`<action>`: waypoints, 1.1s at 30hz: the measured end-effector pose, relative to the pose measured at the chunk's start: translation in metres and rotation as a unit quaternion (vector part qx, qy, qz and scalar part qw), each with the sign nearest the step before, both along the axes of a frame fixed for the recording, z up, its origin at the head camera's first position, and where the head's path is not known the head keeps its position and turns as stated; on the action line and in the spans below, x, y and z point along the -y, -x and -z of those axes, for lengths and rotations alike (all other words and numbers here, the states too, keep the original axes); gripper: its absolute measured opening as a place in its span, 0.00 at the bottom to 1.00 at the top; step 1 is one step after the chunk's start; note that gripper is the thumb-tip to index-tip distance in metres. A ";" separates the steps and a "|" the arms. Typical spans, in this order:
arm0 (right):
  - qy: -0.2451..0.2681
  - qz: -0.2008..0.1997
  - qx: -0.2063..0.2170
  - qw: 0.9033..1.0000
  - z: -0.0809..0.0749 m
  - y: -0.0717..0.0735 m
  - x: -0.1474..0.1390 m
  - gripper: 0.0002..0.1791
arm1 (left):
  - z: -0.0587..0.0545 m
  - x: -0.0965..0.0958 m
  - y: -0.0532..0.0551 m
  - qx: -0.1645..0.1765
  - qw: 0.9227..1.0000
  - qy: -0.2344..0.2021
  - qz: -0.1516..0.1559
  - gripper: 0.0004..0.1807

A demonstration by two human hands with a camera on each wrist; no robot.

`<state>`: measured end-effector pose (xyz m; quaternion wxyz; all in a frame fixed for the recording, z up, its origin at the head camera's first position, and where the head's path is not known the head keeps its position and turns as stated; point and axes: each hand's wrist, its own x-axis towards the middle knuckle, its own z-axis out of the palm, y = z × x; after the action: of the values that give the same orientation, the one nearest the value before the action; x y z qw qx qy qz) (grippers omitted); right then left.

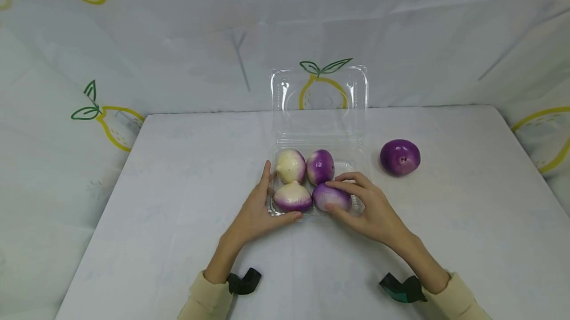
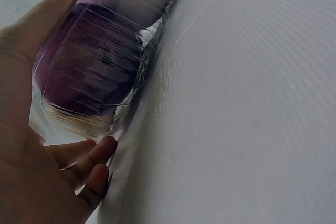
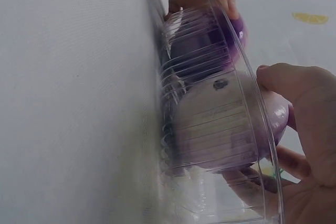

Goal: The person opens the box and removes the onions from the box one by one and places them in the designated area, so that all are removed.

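Observation:
A clear plastic clamshell container [image 1: 318, 144] stands on the table with its lid raised at the back. White-and-purple turnips fill much of its base: one [image 1: 291, 165] back left, one [image 1: 320, 167] back right, one [image 1: 293, 197] front left, one [image 1: 331, 196] front right. My left hand [image 1: 258, 213] holds the container's front left corner, fingers along the side and thumb at the front edge. With thumb and fingertips, my right hand [image 1: 371, 206] grips the front right turnip, which shows through the container wall in the right wrist view.
Another purple turnip [image 1: 400, 158] lies on the table to the right of the container. The white-covered table [image 1: 187, 176] ends at a hanging cloth [image 1: 178, 53] printed with lemons, behind the raised lid.

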<state>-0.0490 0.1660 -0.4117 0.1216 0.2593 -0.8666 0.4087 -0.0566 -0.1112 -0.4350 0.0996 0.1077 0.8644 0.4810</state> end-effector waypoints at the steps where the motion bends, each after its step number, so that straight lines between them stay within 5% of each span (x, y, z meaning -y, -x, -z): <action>1: -0.001 -0.002 0.000 1.000 0.000 0.000 0.000 0.26 | 0.000 0.000 0.000 0.002 1.000 0.000 -0.001 0.73; 14: 0.001 -0.002 0.025 1.000 -0.004 0.001 -0.001 0.29 | 0.000 0.000 0.000 0.007 1.000 -0.005 -0.004 0.74; 23: 0.088 0.005 0.096 0.992 -0.013 0.001 -0.008 0.28 | -0.002 -0.001 -0.001 0.010 1.000 0.007 -0.002 0.74; 33: 0.116 0.017 0.080 0.990 -0.020 -0.002 -0.025 0.31 | -0.003 -0.002 -0.001 0.011 1.000 0.015 -0.003 0.74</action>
<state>-0.0468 0.1913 -0.3916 0.0878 0.1951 -0.8245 0.5239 -0.0554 -0.1095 -0.4316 0.1095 0.0986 0.8707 0.4692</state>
